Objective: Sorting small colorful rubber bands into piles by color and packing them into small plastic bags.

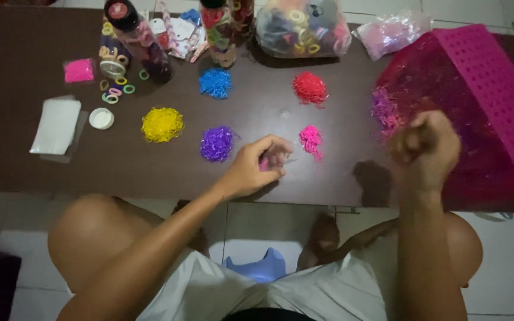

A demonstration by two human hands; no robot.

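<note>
A yellow rubber-band pile (162, 124) is lying at nine o'clock of the purple pile (216, 143); blue (215, 82) and red (309, 88) piles are sitting toward twelve, a white lid (101, 118) far toward nine.

This looks like a home set up for small craft work. A low dark brown desk (25, 53) stands on a pale tiled floor (7, 238), and the person sits at it with bare knees. Small heaps of tiny elastic bands lie sorted by colour: yellow (162, 124) at 9 o'clock, blue (216, 82) and red (309, 88) toward 12. Jars of hair ties (135, 35) and a clear bag of them (301, 27) line the far edge, with a pink plastic basket (495, 95) at 2 o'clock.
</note>
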